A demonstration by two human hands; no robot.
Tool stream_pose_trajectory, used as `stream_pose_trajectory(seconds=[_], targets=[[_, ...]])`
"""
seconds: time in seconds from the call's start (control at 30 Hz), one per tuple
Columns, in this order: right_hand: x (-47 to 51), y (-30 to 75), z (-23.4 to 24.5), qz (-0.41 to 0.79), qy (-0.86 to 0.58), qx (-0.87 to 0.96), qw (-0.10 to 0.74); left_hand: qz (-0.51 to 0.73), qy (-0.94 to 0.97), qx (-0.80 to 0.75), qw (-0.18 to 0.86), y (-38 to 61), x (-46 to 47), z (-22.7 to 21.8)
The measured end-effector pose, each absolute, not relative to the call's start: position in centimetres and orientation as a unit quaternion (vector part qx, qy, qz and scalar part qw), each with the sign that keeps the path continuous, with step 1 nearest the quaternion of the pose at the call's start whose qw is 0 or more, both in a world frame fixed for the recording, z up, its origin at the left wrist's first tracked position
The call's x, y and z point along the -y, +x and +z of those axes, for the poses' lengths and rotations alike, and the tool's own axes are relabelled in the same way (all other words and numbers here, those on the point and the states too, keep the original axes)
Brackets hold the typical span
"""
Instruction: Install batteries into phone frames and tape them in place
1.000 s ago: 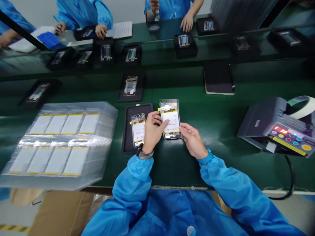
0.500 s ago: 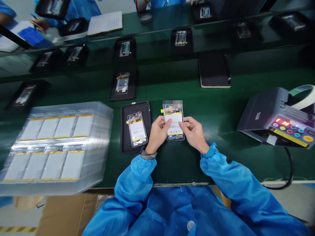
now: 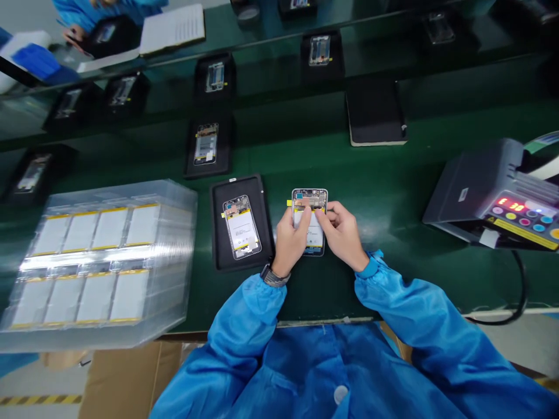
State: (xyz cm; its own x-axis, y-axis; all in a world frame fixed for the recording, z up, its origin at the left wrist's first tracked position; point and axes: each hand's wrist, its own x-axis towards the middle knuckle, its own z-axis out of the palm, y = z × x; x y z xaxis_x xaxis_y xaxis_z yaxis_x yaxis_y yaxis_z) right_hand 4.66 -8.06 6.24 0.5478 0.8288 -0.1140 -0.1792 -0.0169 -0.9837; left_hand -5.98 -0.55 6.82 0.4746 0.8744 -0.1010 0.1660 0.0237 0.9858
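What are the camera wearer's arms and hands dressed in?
Long bright blue smock sleeves, left sleeve and right sleeve, gathered at elastic cuffs. The left hand and right hand are ungloved. A dark watch on a grey woven band circles the left wrist.

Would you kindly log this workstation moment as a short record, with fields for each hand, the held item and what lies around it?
left hand: grips the left edge of the phone chassis, thumb on its white battery
right hand: grips the right edge, thumb pressing near the battery's top
surface: green belt
left of hands: black tray holding a second chassis
far left: stack of clear battery trays
right: grey tape dispenser, red display lit
beyond: black notebook
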Motion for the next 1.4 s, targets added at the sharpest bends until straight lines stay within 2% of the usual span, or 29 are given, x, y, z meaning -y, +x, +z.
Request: stream_pose_trajectory(seconds=[0.5,1.0,1.4], targets=[[7.97,4.24,6.18,0.391,-0.619,0.245,0.636,0.306,0.669,-0.425,0.527,-6.02,0.78,6.44],[8.06,4.18,5.81,0.304,-0.691,0.287,0.589,0.303,0.677,-0.433,0.512,-6.11,0.98,6.6],[8.4,4.25,6.25,0.308,-0.674,0.336,0.581,0.305,0.675,-0.427,0.519,-6.17,0.9,6.97]])
